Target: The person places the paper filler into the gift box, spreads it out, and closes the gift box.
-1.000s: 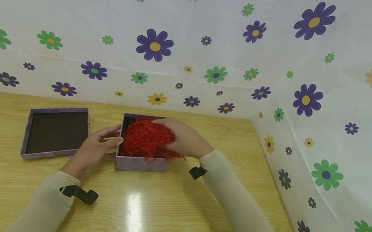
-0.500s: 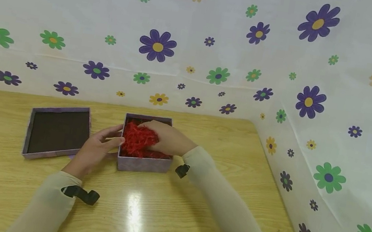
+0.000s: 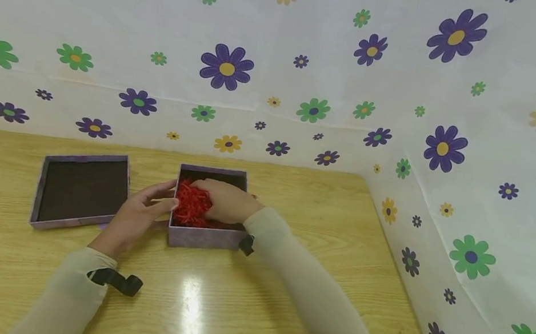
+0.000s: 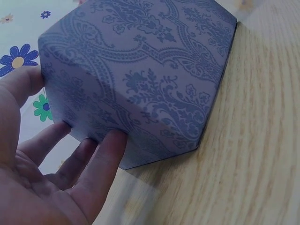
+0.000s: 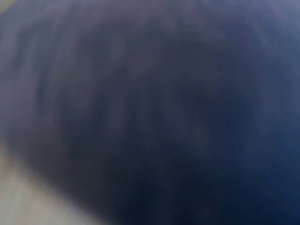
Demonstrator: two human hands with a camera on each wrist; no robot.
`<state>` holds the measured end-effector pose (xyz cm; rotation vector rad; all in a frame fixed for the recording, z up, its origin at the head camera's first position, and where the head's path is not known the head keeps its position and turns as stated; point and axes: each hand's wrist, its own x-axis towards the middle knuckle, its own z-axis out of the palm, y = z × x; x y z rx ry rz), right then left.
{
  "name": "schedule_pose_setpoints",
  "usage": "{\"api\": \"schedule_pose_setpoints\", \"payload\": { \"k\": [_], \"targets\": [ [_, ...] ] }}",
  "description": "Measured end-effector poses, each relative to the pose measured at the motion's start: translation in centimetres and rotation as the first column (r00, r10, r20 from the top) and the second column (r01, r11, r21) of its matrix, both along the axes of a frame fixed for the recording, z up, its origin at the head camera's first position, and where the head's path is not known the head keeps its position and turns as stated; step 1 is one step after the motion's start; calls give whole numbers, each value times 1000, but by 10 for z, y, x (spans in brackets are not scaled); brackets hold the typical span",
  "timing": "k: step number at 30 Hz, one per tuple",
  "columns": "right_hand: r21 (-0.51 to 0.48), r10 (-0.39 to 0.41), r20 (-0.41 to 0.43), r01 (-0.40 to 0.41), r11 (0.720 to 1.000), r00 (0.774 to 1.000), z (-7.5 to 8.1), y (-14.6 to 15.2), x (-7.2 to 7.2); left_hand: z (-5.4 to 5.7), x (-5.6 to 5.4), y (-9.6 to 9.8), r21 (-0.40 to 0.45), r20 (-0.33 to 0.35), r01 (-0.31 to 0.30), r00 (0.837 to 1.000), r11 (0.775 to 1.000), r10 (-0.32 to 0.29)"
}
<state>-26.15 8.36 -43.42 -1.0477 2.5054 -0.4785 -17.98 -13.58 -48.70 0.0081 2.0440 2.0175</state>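
Note:
A lilac patterned box (image 3: 205,238) stands without its cover on the wooden table, a clump of red shredded paper (image 3: 192,205) against its left inner side. My right hand (image 3: 228,203) reaches into the box and grips the clump from the right, fingers over its top and thumb at the near side; the fingertips are hidden in it. With fairly straight fingers my left hand (image 3: 139,211) touches the box's left outer wall. In the left wrist view, fingertips (image 4: 115,140) rest against the box's printed side (image 4: 154,79). A dark blur fills most of the right wrist view.
The box lid (image 3: 82,191), dark inside, lies upturned to the left of the box. A white flowered sheet (image 3: 281,76) rises behind the table (image 3: 324,210) and along its right side. A small red bit shows just right of the box.
My right hand has moved left and down into the box, pushing the red shredded paper together toward the left side. Dark box bottom now shows on the right. My left hand stays put.

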Motion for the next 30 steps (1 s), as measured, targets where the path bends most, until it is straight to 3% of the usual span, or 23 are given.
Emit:
{"api": "schedule_pose_setpoints", "payload": {
  "k": [5,14,20,24,30],
  "targets": [
    [-67,-28,75,33,997,997,-1,-4,-2,-1,0,0,15,7,-1,1000,1000,0],
    [-96,-19,172,36,995,985,-7,-9,-4,-1,1,0,29,10,1,1000,1000,-2],
    [-117,-21,180,42,992,984,-7,-5,-2,-2,1,1,39,22,6,1000,999,-7],
    [-119,-5,174,26,993,985,2,0,2,-2,1,0,38,7,12,1000,999,-12],
    [-111,5,193,17,994,981,29,11,5,-1,1,-1,32,-3,21,1000,999,-21]
  ]
}}
